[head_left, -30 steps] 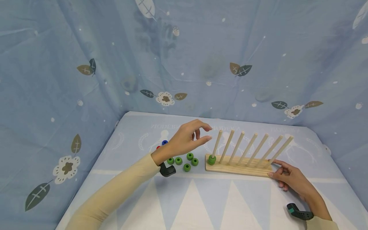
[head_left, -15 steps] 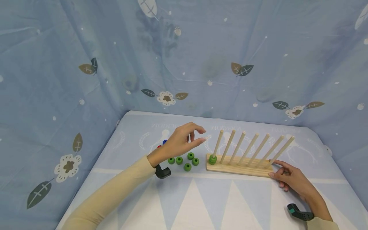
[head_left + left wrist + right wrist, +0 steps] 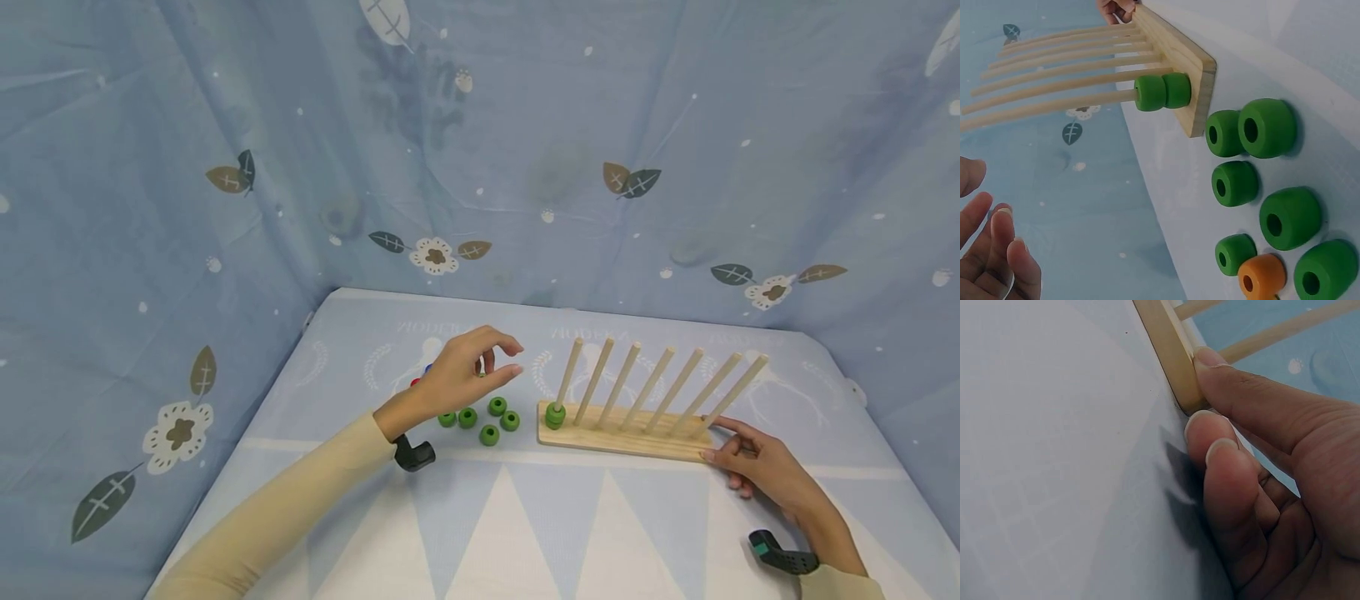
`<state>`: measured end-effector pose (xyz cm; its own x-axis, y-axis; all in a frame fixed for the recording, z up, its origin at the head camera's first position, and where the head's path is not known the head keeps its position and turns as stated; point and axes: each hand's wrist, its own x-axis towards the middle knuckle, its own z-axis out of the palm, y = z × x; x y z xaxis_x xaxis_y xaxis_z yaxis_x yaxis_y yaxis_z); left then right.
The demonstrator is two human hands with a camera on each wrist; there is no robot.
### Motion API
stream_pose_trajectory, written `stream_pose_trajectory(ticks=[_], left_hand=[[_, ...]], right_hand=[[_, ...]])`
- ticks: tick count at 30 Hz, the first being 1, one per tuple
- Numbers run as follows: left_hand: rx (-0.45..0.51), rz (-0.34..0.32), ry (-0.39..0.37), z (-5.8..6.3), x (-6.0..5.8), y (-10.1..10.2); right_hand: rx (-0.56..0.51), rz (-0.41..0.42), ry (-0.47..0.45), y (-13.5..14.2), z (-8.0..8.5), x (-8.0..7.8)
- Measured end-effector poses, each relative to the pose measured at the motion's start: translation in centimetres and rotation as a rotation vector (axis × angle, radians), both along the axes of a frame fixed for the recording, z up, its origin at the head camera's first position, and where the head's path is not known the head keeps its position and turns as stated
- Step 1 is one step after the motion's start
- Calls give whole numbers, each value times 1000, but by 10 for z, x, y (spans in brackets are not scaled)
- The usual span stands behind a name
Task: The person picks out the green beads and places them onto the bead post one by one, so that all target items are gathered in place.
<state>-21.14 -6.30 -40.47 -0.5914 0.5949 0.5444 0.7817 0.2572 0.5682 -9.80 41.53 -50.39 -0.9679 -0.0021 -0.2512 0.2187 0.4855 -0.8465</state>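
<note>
A wooden peg rack (image 3: 622, 443) with a row of upright dowels stands on the table. Two green beads (image 3: 1163, 92) are stacked on its leftmost dowel (image 3: 570, 371). My right hand (image 3: 768, 471) grips the rack's right end, thumb on the near edge and a finger reaching round the far side. Above the loose beads hovers my left hand (image 3: 461, 371), thumb and fingers apart and nothing between them. Several loose green beads (image 3: 489, 435) lie left of the rack. In the left wrist view an orange bead (image 3: 1262, 276) sits among them.
A red bead (image 3: 416, 382) and a blue bead (image 3: 428, 368) show partly behind the left hand. Patterned cloth (image 3: 570, 533) covers the table. A blue curtain (image 3: 525, 150) hangs behind and along the sides.
My left hand has drawn back leftward and slightly down, away from the leftmost dowel, its fingers still apart. The right hand keeps its hold on the rack's end.
</note>
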Motion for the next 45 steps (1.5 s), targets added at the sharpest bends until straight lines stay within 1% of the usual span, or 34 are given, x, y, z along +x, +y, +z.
stream_pose_trajectory(ticks=[6,11,18,23,31,40,45], left_hand=[[-19,17,-12,-8,-1,-8],[-46,44,-32,-13,0,-15],[-72,62,-79,-20,3,-25],[-91,87,-108,-26,5,-31],[-121,116,-128,-38,8,-41],[-143,136,-189,-51,12,-54],[-137,144,-191,-57,13,-59]], right_hand=[[3,-4,0,0,0,-1],[-2,-1,2,0,-1,-1],[-3,4,9,0,-1,-1],[-1,1,8,-1,0,-2],[-10,-1,22,0,0,0],[-9,1,29,0,0,2],[-4,3,31,0,0,1]])
